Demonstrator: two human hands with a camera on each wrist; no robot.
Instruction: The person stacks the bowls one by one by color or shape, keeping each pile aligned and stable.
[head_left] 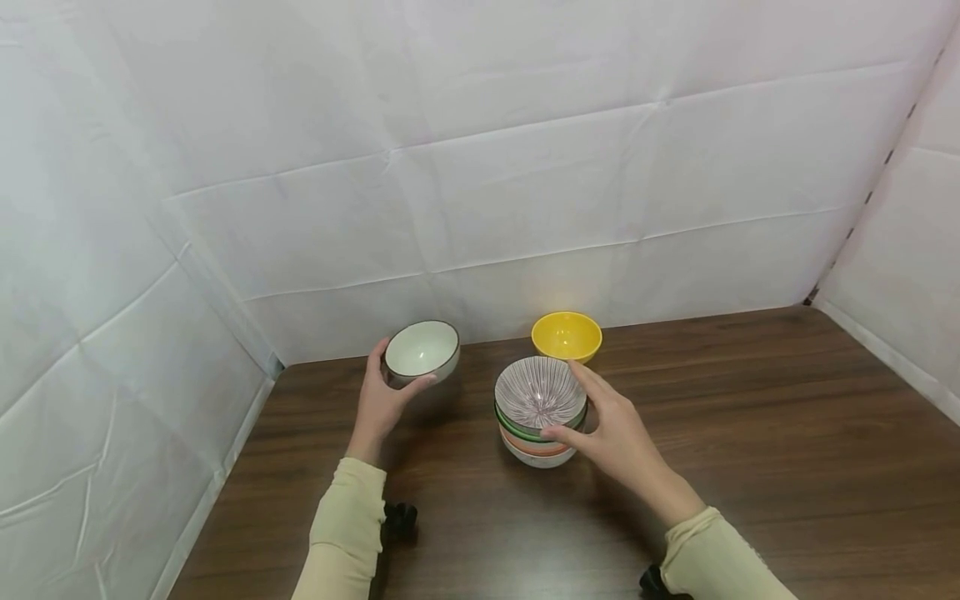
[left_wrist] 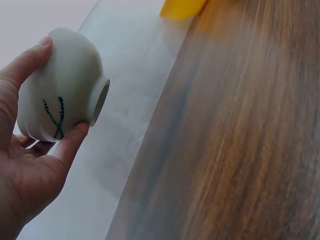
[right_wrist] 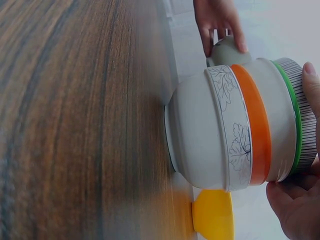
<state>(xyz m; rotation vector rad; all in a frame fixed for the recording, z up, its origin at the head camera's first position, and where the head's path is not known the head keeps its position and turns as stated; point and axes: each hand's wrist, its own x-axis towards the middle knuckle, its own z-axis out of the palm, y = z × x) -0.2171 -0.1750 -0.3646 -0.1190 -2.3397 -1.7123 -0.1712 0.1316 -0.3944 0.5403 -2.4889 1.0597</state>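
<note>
My left hand [head_left: 381,406] grips a white bowl [head_left: 422,349] with a dark rim, thumb on the near side and fingers at its left. The left wrist view shows this bowl's foot raised off the table and a dark green branch mark on its wall. My right hand [head_left: 618,429] holds a striped bowl [head_left: 540,390] at the top of a stack, thumb and fingers on opposite sides of it. Under it sit a green-rimmed bowl [right_wrist: 280,120], an orange-banded bowl [right_wrist: 256,130] and a white bowl with leaf drawings [right_wrist: 197,130], whose foot is on the table.
Behind the stack, near the back edge, stands a yellow bowl [head_left: 567,335]. The dark wooden table [head_left: 750,433] meets a white cloth wall [head_left: 525,183] at the back, with more cloth at both sides.
</note>
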